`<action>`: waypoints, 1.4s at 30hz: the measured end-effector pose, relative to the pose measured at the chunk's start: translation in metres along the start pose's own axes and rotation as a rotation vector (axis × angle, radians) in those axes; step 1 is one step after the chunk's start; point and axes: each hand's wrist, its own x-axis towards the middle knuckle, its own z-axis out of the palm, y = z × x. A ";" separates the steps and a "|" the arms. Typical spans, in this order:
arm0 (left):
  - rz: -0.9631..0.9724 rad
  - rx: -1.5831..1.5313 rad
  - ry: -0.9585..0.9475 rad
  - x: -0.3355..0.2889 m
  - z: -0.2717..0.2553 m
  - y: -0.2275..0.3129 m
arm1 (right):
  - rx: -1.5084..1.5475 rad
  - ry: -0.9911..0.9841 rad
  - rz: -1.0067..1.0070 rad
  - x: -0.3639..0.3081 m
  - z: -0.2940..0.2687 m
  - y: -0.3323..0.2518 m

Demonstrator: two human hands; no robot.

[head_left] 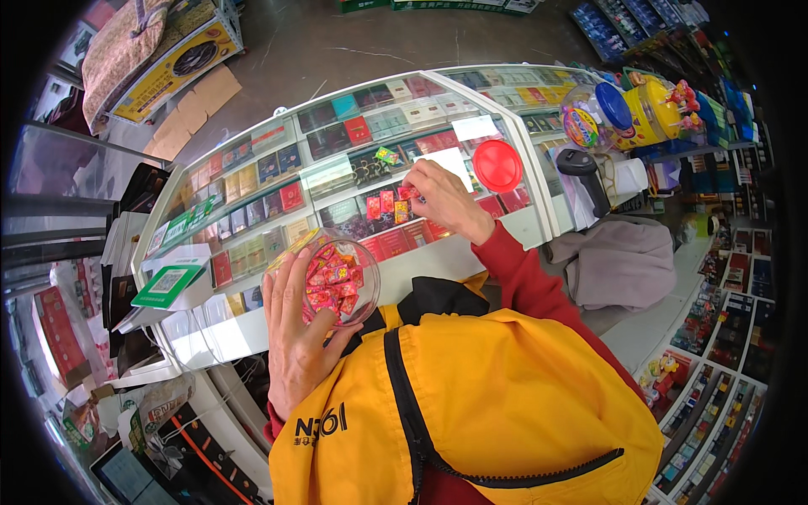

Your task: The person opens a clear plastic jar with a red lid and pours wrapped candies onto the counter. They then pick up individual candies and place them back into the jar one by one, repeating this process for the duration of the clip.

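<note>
My left hand point(295, 332) is wrapped round a clear round jar point(373, 290), tilted so its open mouth faces up. Inside lie many small red and pink wrapped candies point(335, 278). Over the glass counter, my right hand point(448, 198) has its fingers drawn together on a small red wrapped candy point(407, 193); the fingertips partly cover it. Beside them on the glass, several red candies point(386, 202) lie in a loose row, with an orange-yellow one point(401, 212) close by. A green packet point(387, 156) is farther off. A round red lid point(497, 166) rests right of my right hand.
The glass display counter point(539, 202) holds rows of coloured boxes. White paper point(450, 168) lies by the lid. A black handheld scanner point(582, 178), grey cloth point(623, 261) and candy tubs point(652, 109) stand right. A green code sign point(168, 286) is at left.
</note>
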 end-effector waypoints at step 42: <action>0.014 -0.024 -0.003 0.001 0.000 0.002 | 0.478 0.085 -0.100 -0.004 -0.054 -0.107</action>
